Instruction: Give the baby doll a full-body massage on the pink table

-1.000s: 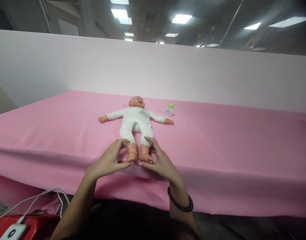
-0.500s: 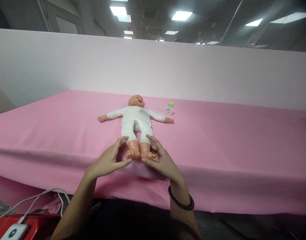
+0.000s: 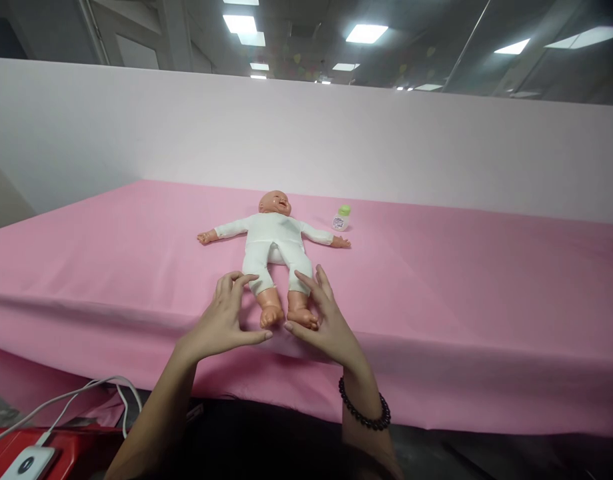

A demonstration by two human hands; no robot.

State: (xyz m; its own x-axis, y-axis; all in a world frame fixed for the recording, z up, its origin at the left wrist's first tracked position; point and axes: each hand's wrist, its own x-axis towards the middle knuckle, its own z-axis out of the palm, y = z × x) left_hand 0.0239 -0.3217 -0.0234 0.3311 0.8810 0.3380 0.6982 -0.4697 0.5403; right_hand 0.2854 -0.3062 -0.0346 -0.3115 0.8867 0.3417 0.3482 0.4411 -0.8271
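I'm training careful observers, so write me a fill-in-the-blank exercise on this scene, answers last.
The doll lies on its ____.
The cloth beneath it is ____.
The bottle has a ____ cap.
Of the left hand and right hand, the one with a bracelet at its wrist is the ____.

Missing words: back; pink; green; right.

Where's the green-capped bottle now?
The green-capped bottle sits just right of centre in the head view, on the pink cloth, beyond an arm of the doll.

Black beaded bracelet (image 3: 365, 419), right wrist (image 3: 355, 367); black clothing (image 3: 256, 440).
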